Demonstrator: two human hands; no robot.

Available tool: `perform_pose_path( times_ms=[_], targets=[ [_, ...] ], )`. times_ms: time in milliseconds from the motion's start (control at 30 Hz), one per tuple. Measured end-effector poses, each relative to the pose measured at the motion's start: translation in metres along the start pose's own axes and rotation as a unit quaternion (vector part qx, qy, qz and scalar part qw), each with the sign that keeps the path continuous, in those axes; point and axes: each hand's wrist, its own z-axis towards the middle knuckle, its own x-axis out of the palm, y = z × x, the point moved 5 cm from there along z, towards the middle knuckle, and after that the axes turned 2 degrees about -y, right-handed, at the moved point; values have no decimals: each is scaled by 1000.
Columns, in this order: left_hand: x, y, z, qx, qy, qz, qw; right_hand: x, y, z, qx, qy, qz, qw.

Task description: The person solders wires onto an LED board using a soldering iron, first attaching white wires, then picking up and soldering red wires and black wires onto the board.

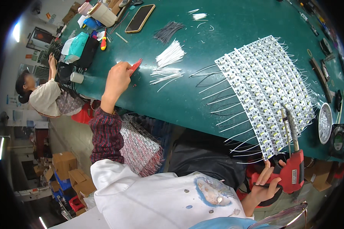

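Green worktable (225, 23) fills the upper view, its near edge curving from lower left to lower right.

Large sheet of white LED modules (265, 86) lies flat right of centre, thin wire leads fanning off its left and near sides, some past the table edge.

Red soldering gun (292, 168) is in the right hand (264, 187), fingers wrapped tight round the grip, tip pointing up over the sheet's near corner. Judgement: to work well, bring the tip down onto 1 joint only and steady the wrist; leads here crowd close.

Left hand (117, 79) is out at the table's near-left edge, pinching a small red tool (135, 65) between thumb and fingers, just short of the loose white wires (169, 57).

Dark wire bundle (169, 31) and a phone (140, 18) lie further back.

Open green surface between the loose wires and the sheet gives room to move. Round metal tin (325, 123) sits just right of the sheet, hemming that side.
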Motion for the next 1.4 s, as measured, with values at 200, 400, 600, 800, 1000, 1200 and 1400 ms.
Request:
perform_pose_path(
  times_ms=[200, 400, 600, 800, 1000, 1200, 1400],
  targets=[
    [-25, -2, 11, -25, -1, 114, 993, 3, 0, 2, 4, -4, -21, 1000],
    [-29, -15, 53, 166, -4, 296, 941, 4, -1, 1, -20, 27, -8, 999],
    [-5, -23, 70, 191, 45, 365, 910, 3, 1, -4, 4, -15, -24, 1000],
    [-29, -118, 45, 171, 9, -104, 980, 7, -1, 2, 19, -28, -41, 999],
    [18, -202, 48, 120, 87, -288, 946, 10, 3, 3, 17, -18, -24, 999],
    [37, -208, 51, 48, 105, -341, 933, 11, 5, 5, 17, -27, -8, 999],
    [38, -211, 40, 31, 106, -366, 924, 11, 15, 7, -56, -15, -50, 997]
  ],
)
